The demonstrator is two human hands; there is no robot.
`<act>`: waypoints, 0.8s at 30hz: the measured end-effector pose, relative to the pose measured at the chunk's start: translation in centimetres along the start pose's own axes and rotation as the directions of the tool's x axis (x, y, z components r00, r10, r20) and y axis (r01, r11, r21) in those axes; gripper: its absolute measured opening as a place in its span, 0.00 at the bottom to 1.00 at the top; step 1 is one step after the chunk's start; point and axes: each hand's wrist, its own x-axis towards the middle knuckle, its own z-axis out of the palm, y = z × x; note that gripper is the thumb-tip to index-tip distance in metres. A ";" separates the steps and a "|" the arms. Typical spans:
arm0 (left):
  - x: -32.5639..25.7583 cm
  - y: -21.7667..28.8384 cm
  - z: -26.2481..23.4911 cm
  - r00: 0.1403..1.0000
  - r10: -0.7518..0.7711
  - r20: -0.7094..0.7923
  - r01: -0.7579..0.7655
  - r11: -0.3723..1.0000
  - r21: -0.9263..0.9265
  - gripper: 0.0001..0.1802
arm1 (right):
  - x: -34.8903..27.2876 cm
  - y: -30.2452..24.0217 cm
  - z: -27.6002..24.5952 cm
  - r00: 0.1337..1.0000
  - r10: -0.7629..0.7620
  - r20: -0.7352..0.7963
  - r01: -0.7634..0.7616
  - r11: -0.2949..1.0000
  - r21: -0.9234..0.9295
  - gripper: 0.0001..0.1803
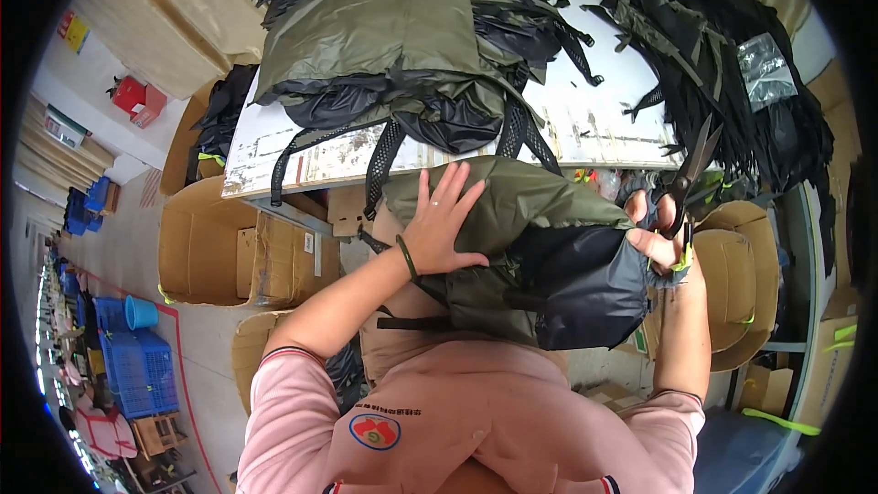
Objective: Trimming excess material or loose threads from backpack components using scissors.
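An olive-green and black fabric bag lies across my lap, against the table's front edge. My left hand rests flat on its green side, fingers spread, a ring on one finger. At the bag's right end my right hand is closed round the handles of dark scissors, whose blades point up and away from me. Thumb and fingers of that hand also meet the bag's edge; how firmly they pinch it, I cannot tell. Black mesh straps hang over the table edge beside the bag.
On the white table a heap of similar green and black bags stands at the back, with dark fabric pieces and a clear plastic bag at right. Cardboard boxes flank the table. Blue crates stand far left.
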 end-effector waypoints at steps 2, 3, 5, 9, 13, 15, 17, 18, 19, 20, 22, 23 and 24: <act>-1.6 0.5 1.4 0.999 -0.037 -0.011 0.038 0.996 0.083 0.58 | -0.4 -0.6 0.0 0.997 0.070 0.009 -0.070 0.997 -0.038 0.22; -2.3 1.0 2.2 0.998 -0.059 -0.011 0.060 0.994 0.088 0.53 | -0.6 -0.2 -0.2 0.998 0.066 0.006 -0.066 0.997 -0.033 0.22; -4.0 1.0 3.9 1.000 -0.002 0.001 0.002 0.988 0.155 0.51 | -1.0 0.2 -0.8 0.999 -0.032 -0.027 0.031 0.999 -0.018 0.17; -4.0 -1.7 2.9 0.995 0.027 -0.095 -0.022 0.998 0.062 0.35 | -1.2 -1.9 -0.9 0.998 -0.040 -0.054 0.024 0.963 -0.268 0.14; 2.0 -1.2 -5.1 0.930 0.047 -0.364 -0.057 0.998 -0.016 0.23 | 0.7 -7.0 -3.0 0.935 -0.268 -0.232 0.105 0.835 -0.540 0.08; 6.0 1.0 -10.8 0.839 0.227 -0.494 -0.225 0.972 0.065 0.22 | 1.5 -11.3 -5.9 0.856 -0.387 -0.342 0.175 0.841 -0.511 0.05; 8.1 3.7 -15.9 0.754 0.345 -0.559 -0.325 0.936 0.139 0.23 | -0.4 -16.5 -9.3 0.761 -0.553 -0.340 0.281 0.752 -0.596 0.05; 8.5 4.6 -17.7 0.706 0.381 -0.596 -0.365 0.918 0.154 0.24 | -1.6 -19.2 -10.9 0.726 -0.644 -0.242 0.348 0.647 -0.678 0.06; 8.1 5.3 -19.5 0.702 0.421 -0.575 -0.390 0.902 0.185 0.25 | -2.8 -21.8 -12.1 0.684 -0.717 -0.133 0.410 0.529 -0.743 0.07; 7.5 5.7 -21.2 0.695 0.459 -0.553 -0.418 0.884 0.209 0.27 | -3.7 -23.2 -12.6 0.636 -0.771 -0.021 0.459 0.400 -0.793 0.09; 4.7 6.0 -23.2 0.727 0.456 -0.513 -0.398 0.889 0.226 0.24 | -6.4 -22.3 -5.9 0.695 -0.715 -0.082 0.515 0.573 -0.637 0.09; 2.9 5.5 -23.7 0.769 0.442 -0.462 -0.404 0.896 0.185 0.24 | -8.5 -22.1 -7.4 0.825 -0.520 0.221 0.539 0.608 -0.583 0.09; 0.5 5.1 -24.1 0.821 0.425 -0.382 -0.405 0.904 0.136 0.25 | -9.3 -20.0 -6.1 0.822 -0.482 0.303 0.550 0.536 -0.640 0.15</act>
